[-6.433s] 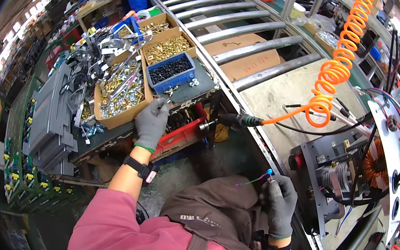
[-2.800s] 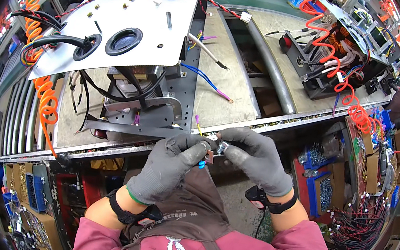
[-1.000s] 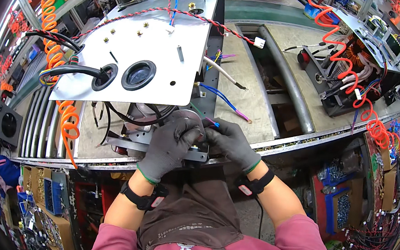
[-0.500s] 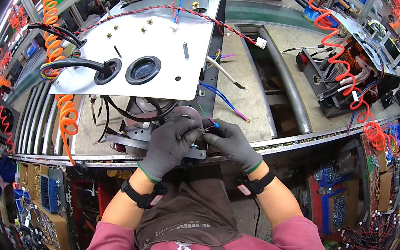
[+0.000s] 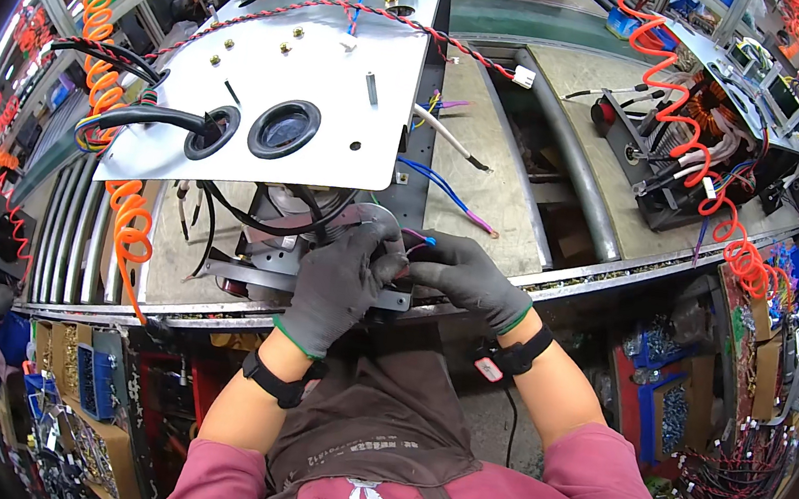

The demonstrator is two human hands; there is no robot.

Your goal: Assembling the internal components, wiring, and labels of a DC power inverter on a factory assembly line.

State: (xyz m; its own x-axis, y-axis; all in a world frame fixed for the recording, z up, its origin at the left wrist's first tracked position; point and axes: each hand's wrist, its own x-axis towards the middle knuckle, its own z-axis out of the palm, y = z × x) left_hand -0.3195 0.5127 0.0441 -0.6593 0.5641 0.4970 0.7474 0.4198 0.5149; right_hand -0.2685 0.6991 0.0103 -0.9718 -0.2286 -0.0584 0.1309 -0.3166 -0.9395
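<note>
My left hand (image 5: 343, 278), in a grey knit glove, is closed at the front of a machine chassis, its fingertips over the edge of a round metal plate (image 5: 371, 215). Right beside it, my right hand (image 5: 472, 281), gloved alike, has its fingers pinched together. The two sets of fingertips almost meet. What they grip is hidden between them. Thin purple and blue wires (image 5: 421, 241) curl up just above the right fingers. A metal bracket strip (image 5: 260, 277) runs beneath my left hand. The white panel (image 5: 231, 149) of the chassis, with two black-ringed holes, stands beyond.
A red-and-black twisted cable (image 5: 279, 16) crosses the panel. Orange coiled hoses (image 5: 125, 232) hang at left and red ones (image 5: 677, 99) at right. A steel roller (image 5: 573, 161) separates this unit from another open machine (image 5: 702, 138). Parts bins (image 5: 670, 416) sit below the bench.
The chassis and its panel sit slightly further left and up in view. My hands stay together at the same spot, the right fingers slightly shifted beside the blue-tipped wires.
</note>
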